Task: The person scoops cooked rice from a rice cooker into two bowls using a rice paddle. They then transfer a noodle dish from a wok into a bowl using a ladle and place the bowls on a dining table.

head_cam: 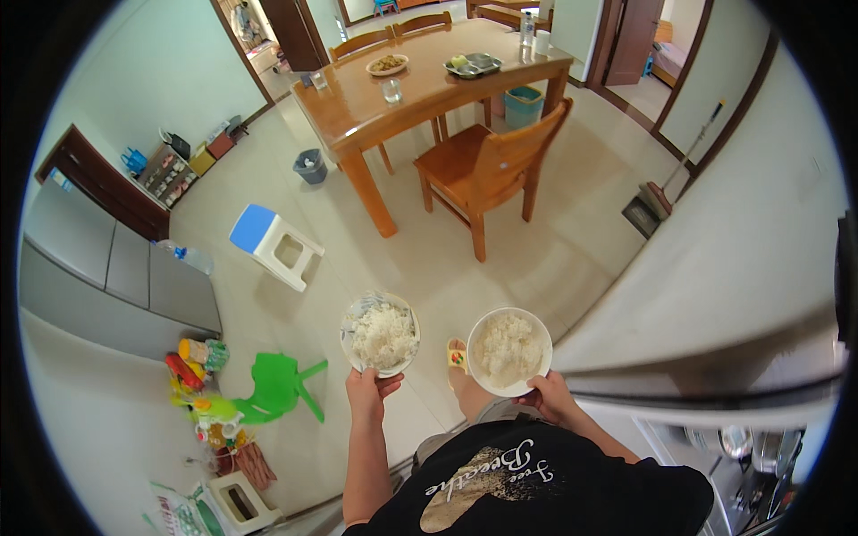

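Note:
My left hand (373,390) grips the near rim of a patterned bowl (347,338), thumb on top and fingers beneath. White cooked rice (383,335) is heaped inside it. In my right hand (548,396) is a plain white bowl (474,370), pinched at its lower right rim and also filled with cooked rice (509,350). Both bowls are held level in front of my body, apart from each other, above the tiled floor. Between them a foot in a yellow slipper (457,355) shows below.
Ahead stands a wooden dining table (335,110) bearing a plate of food (387,64), a metal divided tray (484,69) and glasses. A wooden chair (513,164) is at its near side. A blue-topped stool (253,228) and green child's chair (276,388) stand left; a wall (670,301) runs right.

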